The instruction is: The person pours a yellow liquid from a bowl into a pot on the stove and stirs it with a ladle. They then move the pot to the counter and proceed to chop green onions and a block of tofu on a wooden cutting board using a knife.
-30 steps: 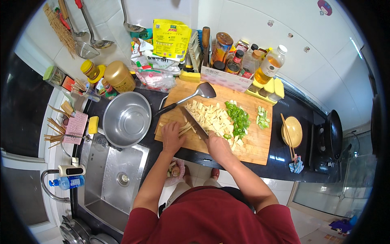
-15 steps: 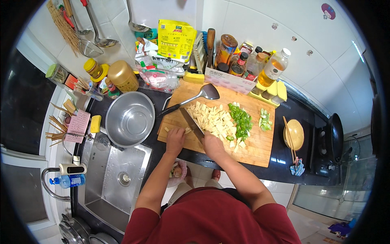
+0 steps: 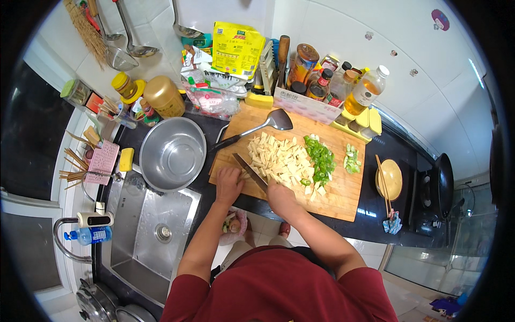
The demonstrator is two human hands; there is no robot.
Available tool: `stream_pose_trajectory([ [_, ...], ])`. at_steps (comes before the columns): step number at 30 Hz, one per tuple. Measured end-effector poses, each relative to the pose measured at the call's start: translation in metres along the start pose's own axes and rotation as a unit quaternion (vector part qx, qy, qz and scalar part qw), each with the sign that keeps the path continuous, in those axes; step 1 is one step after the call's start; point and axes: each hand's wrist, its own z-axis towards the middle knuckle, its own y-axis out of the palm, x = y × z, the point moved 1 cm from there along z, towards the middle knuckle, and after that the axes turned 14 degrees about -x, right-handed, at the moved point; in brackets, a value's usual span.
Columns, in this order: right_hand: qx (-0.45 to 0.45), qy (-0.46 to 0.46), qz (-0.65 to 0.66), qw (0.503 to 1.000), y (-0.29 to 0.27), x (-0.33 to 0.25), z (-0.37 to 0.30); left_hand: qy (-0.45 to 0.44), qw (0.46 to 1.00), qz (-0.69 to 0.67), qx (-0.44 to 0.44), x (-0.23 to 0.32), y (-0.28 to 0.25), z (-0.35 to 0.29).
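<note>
My right hand (image 3: 281, 198) grips the handle of a kitchen knife (image 3: 251, 172), whose dark blade slants up and left over the wooden cutting board (image 3: 343, 201). Beside the blade, the curled fingers of my left hand (image 3: 229, 185) press a pale yellow strip onto the board; most of that strip is hidden. A heap of pale yellow cut pieces (image 3: 279, 155) lies just right of the knife. Chopped green pepper (image 3: 322, 160) borders the heap, with sliced scallion (image 3: 351, 159) farther right. Across the board's back left rests a spatula (image 3: 278, 119) with a black handle.
Left of the board, a steel basin (image 3: 174, 155) stands by the sink (image 3: 145, 214). Sauce bottles (image 3: 322, 86) and a yellow seasoning box (image 3: 359, 124) line the back. To the right are a yellow bowl (image 3: 391, 180) with chopsticks across it and a black wok (image 3: 442, 182).
The knife blade has come nearer my left hand and lower, with its tip off the heap. The strip beside my left fingers shows less. The whole view has shifted slightly.
</note>
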Motion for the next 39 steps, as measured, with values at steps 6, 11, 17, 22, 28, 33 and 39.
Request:
stream_pose_trajectory([
  [6,0.056,-0.008,0.030,0.998,0.013,0.007,0.024,-0.005,1.000,-0.008,0.004,-0.006,0.015,0.004],
  [11,0.094,-0.005,0.046,0.995,-0.015,0.005,0.007,-0.060,0.998,-0.022,-0.004,0.006,0.020,0.015],
  [17,0.042,-0.039,0.025,0.998,-0.027,-0.001,-0.020,-0.063,0.997,-0.041,0.000,0.010,-0.013,0.000],
  [22,0.011,-0.036,-0.013,0.999,-0.016,-0.007,-0.011,-0.040,0.998,-0.042,-0.016,-0.002,-0.013,-0.015],
  [28,-0.002,-0.016,-0.029,0.999,0.010,-0.007,0.012,-0.023,0.998,-0.054,-0.010,-0.010,0.003,-0.017],
  [33,0.038,-0.015,0.025,0.999,0.009,-0.001,0.016,-0.059,0.995,-0.069,0.040,0.001,-0.011,-0.022],
  [39,0.043,-0.029,0.050,0.997,-0.001,-0.003,-0.016,-0.109,0.991,-0.076,0.036,-0.014,-0.006,-0.039],
])
